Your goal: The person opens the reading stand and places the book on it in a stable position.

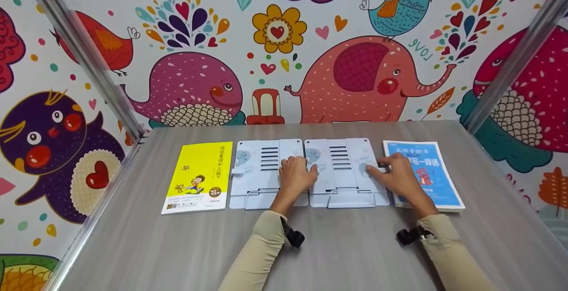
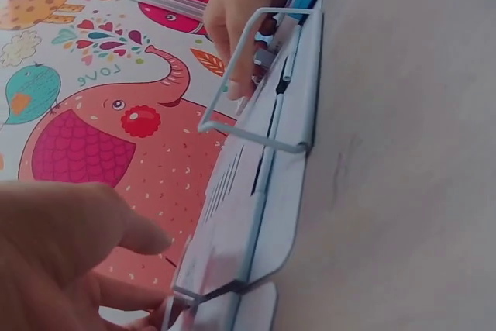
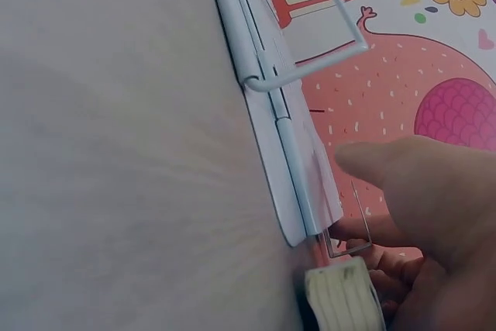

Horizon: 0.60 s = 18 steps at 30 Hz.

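Two pale blue-white book stands lie flat side by side, the left stand (image 1: pixel 257 180) and the right stand (image 1: pixel 341 178). My left hand (image 1: pixel 296 175) is over the seam between them, thumb reaching toward the right stand. At the right stand's far edge is my right hand (image 1: pixel 397 178), its fingers over the blue book (image 1: pixel 437 184). The left wrist view shows my thumb (image 2: pixel 143 234) apart from the fingers, which touch a clear clip at the stand's edge. Likewise, my right thumb (image 3: pixel 364 160) is spread from fingers beside another clear clip (image 3: pixel 368 232).
A yellow book (image 1: pixel 199 167) lies left of the stands on the grey table (image 1: pixel 337 255). Wire supports (image 1: pixel 350 206) stick out at the stands' near edges. Behind the table rises a cartoon-printed wall (image 1: pixel 275 69), with metal posts (image 1: pixel 84 56) at the sides.
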Available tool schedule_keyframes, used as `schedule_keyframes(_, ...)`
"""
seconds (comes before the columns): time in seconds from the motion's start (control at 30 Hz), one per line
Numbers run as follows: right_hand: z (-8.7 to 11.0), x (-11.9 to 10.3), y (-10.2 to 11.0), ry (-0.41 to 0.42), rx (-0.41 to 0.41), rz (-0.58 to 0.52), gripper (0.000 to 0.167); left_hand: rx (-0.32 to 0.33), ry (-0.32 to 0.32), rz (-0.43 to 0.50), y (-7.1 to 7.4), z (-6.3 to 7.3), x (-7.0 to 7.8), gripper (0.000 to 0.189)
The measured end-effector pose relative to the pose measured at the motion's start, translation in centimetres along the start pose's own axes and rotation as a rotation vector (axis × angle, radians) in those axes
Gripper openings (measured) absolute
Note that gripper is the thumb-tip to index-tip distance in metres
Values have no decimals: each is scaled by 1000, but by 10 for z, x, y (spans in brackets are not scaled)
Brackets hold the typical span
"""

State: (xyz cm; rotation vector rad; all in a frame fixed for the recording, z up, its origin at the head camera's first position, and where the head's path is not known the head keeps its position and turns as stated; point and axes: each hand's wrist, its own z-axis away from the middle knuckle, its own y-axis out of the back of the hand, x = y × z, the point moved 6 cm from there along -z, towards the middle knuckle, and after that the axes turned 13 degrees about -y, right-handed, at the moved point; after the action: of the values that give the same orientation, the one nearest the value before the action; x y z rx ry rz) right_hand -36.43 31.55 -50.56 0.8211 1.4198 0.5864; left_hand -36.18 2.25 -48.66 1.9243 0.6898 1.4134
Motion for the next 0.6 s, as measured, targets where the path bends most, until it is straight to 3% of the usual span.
schedule_keyframes(0.2, 0, 0, 3, -12, -11, -37, 47, 11, 57, 140, 1, -4, -8, 29)
schedule_keyframes(0.47, 0, 6, 6, -146, -89, -164, 53, 39, 140, 289, 5, -6, -17, 23)
schedule_keyframes(0.6, 1, 12, 9, -222, -110, -248, 55, 80, 147, 299, 7, -7, -19, 19)
